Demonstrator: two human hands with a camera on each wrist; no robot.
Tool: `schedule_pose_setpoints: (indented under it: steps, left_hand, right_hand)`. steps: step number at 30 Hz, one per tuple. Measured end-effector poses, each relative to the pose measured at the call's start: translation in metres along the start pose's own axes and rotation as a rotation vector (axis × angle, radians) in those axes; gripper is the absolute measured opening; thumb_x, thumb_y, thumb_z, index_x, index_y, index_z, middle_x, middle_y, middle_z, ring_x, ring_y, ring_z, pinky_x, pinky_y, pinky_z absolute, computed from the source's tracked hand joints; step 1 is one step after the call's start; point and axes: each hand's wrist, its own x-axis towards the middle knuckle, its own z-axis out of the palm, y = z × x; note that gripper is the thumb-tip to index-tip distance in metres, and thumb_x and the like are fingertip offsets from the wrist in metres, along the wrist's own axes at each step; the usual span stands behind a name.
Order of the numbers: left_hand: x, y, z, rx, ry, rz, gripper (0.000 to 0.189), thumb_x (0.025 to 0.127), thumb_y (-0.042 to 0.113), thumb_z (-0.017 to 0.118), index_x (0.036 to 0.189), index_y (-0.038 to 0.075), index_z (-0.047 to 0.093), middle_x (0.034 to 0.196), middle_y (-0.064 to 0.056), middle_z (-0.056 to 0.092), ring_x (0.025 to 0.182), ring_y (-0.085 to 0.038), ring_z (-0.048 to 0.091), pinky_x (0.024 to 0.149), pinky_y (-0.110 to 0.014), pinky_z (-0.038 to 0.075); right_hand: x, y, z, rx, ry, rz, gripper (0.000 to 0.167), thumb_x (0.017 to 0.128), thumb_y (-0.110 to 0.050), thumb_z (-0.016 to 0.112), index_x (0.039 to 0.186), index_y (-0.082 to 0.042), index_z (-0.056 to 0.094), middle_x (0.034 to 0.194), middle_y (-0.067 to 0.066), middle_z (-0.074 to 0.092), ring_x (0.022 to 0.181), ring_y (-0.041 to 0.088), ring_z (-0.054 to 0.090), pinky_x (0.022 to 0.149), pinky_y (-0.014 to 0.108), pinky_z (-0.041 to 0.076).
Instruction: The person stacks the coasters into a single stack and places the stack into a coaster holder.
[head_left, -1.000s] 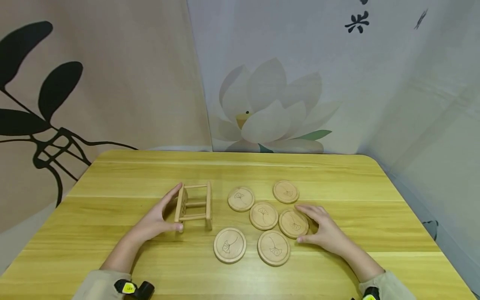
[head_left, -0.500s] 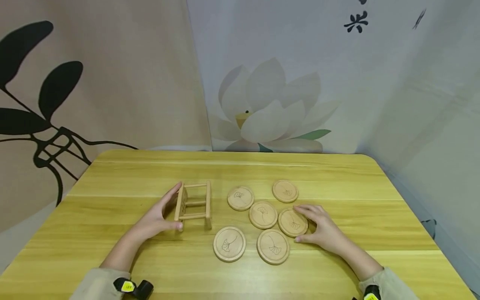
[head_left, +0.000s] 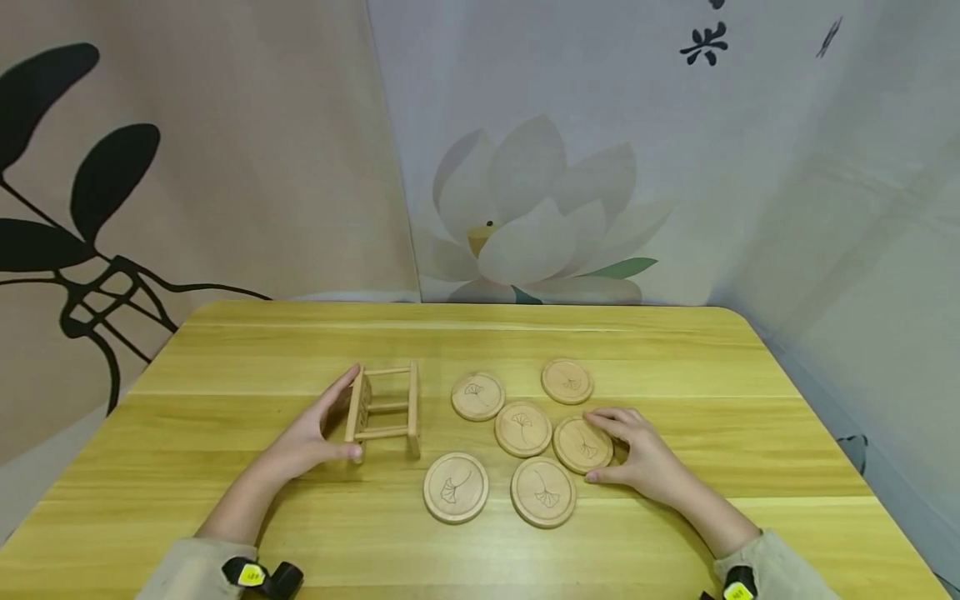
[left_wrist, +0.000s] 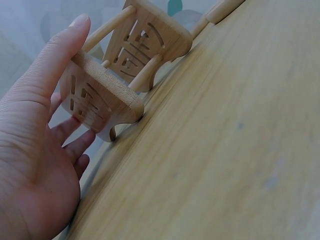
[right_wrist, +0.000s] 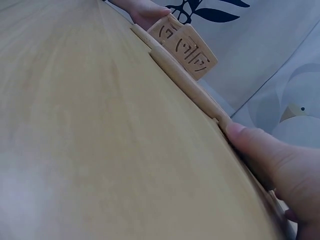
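Observation:
Between the thumb and fingers of my left hand (head_left: 306, 444) is the left end of a small wooden coaster rack (head_left: 414, 410). It stands on the table, two cut-out side panels joined by rods; the left wrist view shows the thumb at the top edge of the near panel (left_wrist: 92, 97). On the right, my right hand (head_left: 643, 457) holds a round wooden coaster (head_left: 581, 446) by its rim, thumb at the near side and fingers at the far side. This coaster lies flat, with a ginkgo leaf engraved on it.
Several matching coasters lie flat around it: one in the middle (head_left: 522, 429), one at the back (head_left: 567, 382), one nearer the rack (head_left: 477, 397), and two in front, left (head_left: 456, 488) and right (head_left: 543, 492). A printed curtain (head_left: 300, 167) hangs behind the wooden table (head_left: 315, 550).

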Motion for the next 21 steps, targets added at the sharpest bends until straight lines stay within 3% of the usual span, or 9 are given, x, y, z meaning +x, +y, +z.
schedule_pose_setpoints:
  steps: [13,21]
  left_hand:
    - [-0.0001,0.0019,0.0001,0.002,-0.003,-0.011,0.111,0.072,0.007,0.082,0.155,0.032,0.012,0.156,-0.017,0.019,0.138,-0.044,0.017,0.1,-0.073,0.01]
    - [-0.0008,0.0007,0.0003,-0.002,0.001,-0.006,0.111,0.072,0.006,0.082,0.153,0.038,0.013,0.155,-0.017,0.021,0.138,-0.043,0.018,0.1,-0.073,0.009]
  right_hand:
    - [0.0004,0.0008,-0.0001,0.012,0.033,-0.015,0.082,0.065,-0.039,0.086,0.133,-0.004,0.056,0.13,0.008,0.052,0.121,0.031,0.043,0.098,0.057,0.036]
    - [0.0001,-0.0036,-0.0019,0.025,0.047,-0.017,0.084,0.064,-0.038,0.087,0.134,-0.004,0.055,0.131,0.009,0.052,0.121,0.03,0.043,0.098,0.057,0.036]
